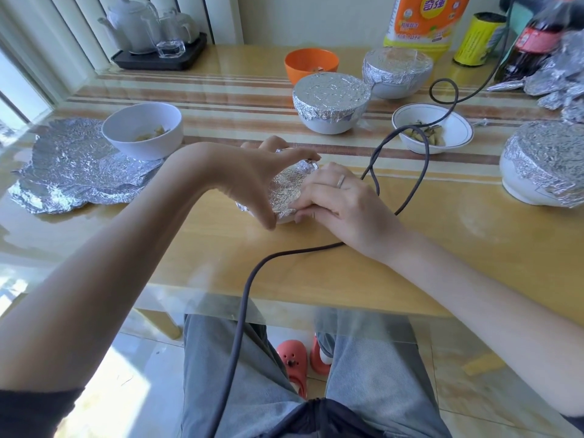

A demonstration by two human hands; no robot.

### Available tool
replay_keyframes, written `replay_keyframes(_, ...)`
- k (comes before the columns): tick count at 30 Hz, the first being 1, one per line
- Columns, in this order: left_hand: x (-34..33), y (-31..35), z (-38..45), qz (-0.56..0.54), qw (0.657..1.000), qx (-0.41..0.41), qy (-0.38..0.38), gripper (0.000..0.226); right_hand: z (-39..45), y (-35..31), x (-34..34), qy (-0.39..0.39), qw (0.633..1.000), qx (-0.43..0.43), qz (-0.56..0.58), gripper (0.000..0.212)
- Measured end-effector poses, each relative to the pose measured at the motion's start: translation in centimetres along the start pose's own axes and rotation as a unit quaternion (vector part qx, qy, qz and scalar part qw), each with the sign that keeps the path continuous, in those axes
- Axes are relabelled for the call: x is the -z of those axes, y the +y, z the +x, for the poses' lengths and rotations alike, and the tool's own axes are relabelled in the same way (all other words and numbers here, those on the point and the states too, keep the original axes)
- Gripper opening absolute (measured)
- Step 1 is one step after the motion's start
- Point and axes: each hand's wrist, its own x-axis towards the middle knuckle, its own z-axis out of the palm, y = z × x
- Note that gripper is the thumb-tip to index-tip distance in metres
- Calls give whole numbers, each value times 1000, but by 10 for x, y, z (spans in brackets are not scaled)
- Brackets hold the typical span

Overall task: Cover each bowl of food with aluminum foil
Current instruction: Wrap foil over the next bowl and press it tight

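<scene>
We sit at a glass-topped wooden worktop (410,248) by a sunlit window, wrapping a small bowl.

Our left hand (249,172) spreads wide over the foil-covered bowl (286,191) at the centre; our right hand's fingers (303,205) press the foil's near edge. Three covered bowls stand beyond and right.

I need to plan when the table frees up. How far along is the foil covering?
Done: three white bowls wear foil, one mid-table, one behind it, one at the right edge. In hand: both hands, left and right, press foil onto a small bowl. Left: the white bowl on foil sheets, the orange bowl and the rimmed white bowl sit uncovered.
</scene>
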Motion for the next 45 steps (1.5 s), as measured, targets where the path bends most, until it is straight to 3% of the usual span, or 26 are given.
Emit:
replay_keyframes(3, 1, 1, -1, 0, 1000, -1, -1, 118, 1, 0, 2, -10, 1000, 16, -3, 8)
replay_keyframes(7, 2, 1, -1, 0, 1000, 1, -4, 118, -2, 5, 18, -46, 999, -2, -18, 40)
replay_keyframes(9, 2, 0, -1, 0, 1000, 4, -3, 117, -4, 7, 22, -40, 999, -14, -26, 46)
replay_keyframes(14, 1, 0, 0, 9, 1000, 8, -6, 120, -1, 11, 16, -31, 999, -32, -12, 21)
replay_keyframes(25, 4, 3, -4, 34, 997, 37, -60, 144, -1, 15, 16, -75, 992, -93, 41, 28)
replay_keyframes(28, 4, 5, -8, 13, 998, 44, -44, 131, -8, 16, 27, -40, 991, -121, 48, 36)
replay_keyframes(31, 6, 6, -7, -10, 999, 32, -4, 109, -10, 19, 32, 29, 991, -124, 37, 22)
replay_keyframes(35, 3, 9, -4, -15, 1000, 5, -14, 91, 2, 22, 27, -16, 997, -75, 34, 11)
replay_keyframes(40, 2, 6, -2, -31, 999, -19, 28, 95, 5, 22, 18, -32, 999, -4, -6, 6)
replay_keyframes(43, 8, 3, -3, -25, 999, -36, -13, 83, 2, 17, 10, -16, 1000, -12, -3, 7)
replay_keyframes(45, 13, -1, -4, -12, 998, -43, -40, 94, 2, 15, 11, -16, 1000, -21, 12, 8)
